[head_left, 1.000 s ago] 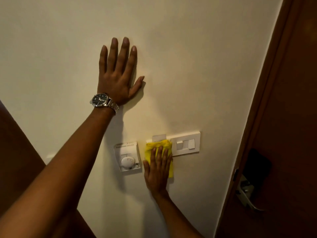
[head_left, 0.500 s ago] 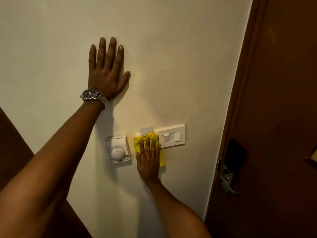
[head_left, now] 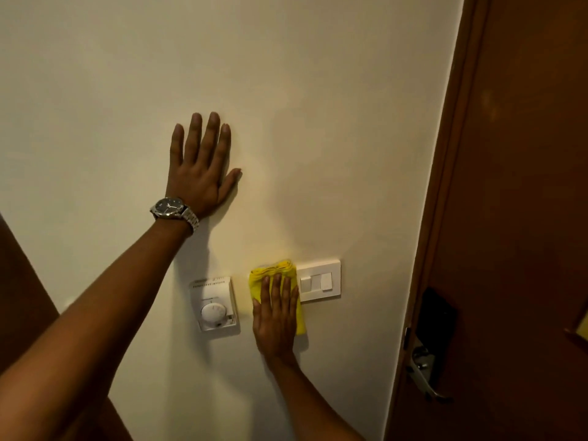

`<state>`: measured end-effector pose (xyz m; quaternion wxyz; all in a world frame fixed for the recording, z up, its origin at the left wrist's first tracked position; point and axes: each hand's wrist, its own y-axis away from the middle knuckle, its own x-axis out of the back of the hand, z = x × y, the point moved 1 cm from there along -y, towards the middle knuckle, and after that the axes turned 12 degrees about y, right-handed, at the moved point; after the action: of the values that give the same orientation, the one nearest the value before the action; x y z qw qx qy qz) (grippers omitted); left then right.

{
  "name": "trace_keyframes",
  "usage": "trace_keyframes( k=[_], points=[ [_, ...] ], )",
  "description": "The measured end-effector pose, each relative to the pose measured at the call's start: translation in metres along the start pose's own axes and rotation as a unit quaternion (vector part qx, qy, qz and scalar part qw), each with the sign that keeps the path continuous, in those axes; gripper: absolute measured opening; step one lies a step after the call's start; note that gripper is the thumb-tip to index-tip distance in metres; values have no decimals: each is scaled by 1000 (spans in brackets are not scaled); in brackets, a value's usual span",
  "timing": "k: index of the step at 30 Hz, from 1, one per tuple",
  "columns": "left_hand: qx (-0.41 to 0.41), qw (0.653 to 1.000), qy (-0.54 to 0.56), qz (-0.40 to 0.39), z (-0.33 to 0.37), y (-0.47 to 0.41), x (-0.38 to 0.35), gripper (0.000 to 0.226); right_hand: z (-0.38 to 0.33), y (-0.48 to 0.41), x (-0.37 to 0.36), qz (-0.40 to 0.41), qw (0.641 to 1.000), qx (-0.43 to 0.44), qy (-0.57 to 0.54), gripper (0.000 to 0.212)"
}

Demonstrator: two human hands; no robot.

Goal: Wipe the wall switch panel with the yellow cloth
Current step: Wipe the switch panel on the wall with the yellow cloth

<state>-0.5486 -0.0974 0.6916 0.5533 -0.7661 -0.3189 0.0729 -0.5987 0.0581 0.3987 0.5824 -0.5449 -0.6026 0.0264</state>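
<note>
A white rectangular plastic wall switch panel (head_left: 321, 280) sits flat on the wall; a bunched yellow cloth (head_left: 270, 270) covers its nine-o'clock end.

Yellow cloth (head_left: 280, 269), white switch panel (head_left: 321, 281), white thermostat (head_left: 213, 303), cream wall (head_left: 318, 122), reddish-brown door (head_left: 525, 186), silver handle (head_left: 424, 377), dark-faced silver watch (head_left: 171, 209).

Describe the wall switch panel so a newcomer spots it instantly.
Start at the brown door on the right; on the cream wall left of its frame sits the switch panel. Unlike the dial thermostat further left, it is a flat white plate with rocker switches, partly under the yellow cloth.
</note>
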Motion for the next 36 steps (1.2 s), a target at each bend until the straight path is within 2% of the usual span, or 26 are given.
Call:
trace_keyframes(
  k=[4, 8, 11, 14, 16, 18, 22, 24, 26, 28, 29, 31, 32, 34, 35, 36],
  points=[
    [-2, 1000, -3, -3, 2, 0, 1, 75, 12, 25, -16, 43, 999, 16, -5, 55],
    [-2, 1000, -11, -1, -1, 1, -1, 76, -6, 5, -18, 63, 994, -45, -76, 56],
    [-4, 1000, -16, -4, 0, -1, 1, 75, 0, 17, -31, 89, 996, -15, -18, 55],
    [-5, 1000, -7, -10, 2, 0, 1, 75, 5, 31, -42, 72, 997, -4, -4, 54],
    [-6, 1000, -14, -12, 1, -1, 1, 75, -5, 20, -40, 74, 996, -49, -19, 56],
    [-2, 1000, -13, -22, 1, 0, 1, 76, -11, 17, -35, 39, 997, -62, -28, 59],
    [12, 999, 14, -40, 4, 0, 5, 74, 5, 40, -40, -13, 990, -76, -116, 64],
    [24, 997, 32, -64, 6, -1, 13, 72, 6, 59, -35, -57, 967, -98, -228, 60],
    [38, 992, 62, -104, 13, -1, 24, 71, -2, 75, -23, -79, 948, -106, -290, 53],
    [59, 979, 132, -146, 25, 18, 42, 71, -13, 85, -9, -109, 906, -160, -376, 56],
    [85, 968, 179, -155, 31, 44, 54, 70, -18, 89, -3, -114, 880, -219, -406, 55],
    [136, 949, 260, -118, 49, 109, 83, 54, -21, 87, 5, -108, 804, -318, -491, 53],
    [176, 936, 285, -104, 60, 151, 103, 42, -27, 90, 7, -136, 740, -356, -555, 50],
    [270, 892, 340, -129, 84, 227, 137, 28, -35, 96, 8, -222, 568, -430, -665, 37],
    [319, 854, 374, -170, 94, 258, 152, 30, -42, 103, 7, -256, 491, -467, -689, 34],
    [363, 809, 404, -223, 103, 283, 162, 35, -47, 110, 3, -285, 438, -493, -695, 38]
  ],
)
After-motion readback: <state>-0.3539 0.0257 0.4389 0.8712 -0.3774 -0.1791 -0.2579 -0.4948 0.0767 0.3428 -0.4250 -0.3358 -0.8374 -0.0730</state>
